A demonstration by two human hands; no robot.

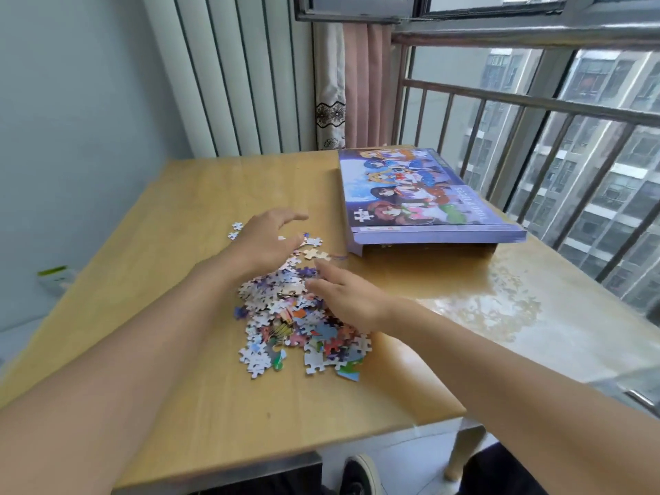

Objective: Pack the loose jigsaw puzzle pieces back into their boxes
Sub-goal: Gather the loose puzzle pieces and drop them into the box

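both bare forearms reach in from the bottom corners toward the middle of the frame. the left hand (pixel 266 241) hovers palm-down over the far edge of the heap of loose colourful cardboard jigsaw pieces (pixel 298 316), fingers loosely spread and slightly curved, holding nothing. the right hand (pixel 351 298) lies on the heap's right side, fingers straight and together. the heap sits mid-frame on the light wooden desk (pixel 185 194). the purple illustrated puzzle box (pixel 418 198) rests at upper right, well apart.

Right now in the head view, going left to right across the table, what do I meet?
Two stray pieces → left hand → pile of puzzle pieces, with the right hand on its right side → purple puzzle box.
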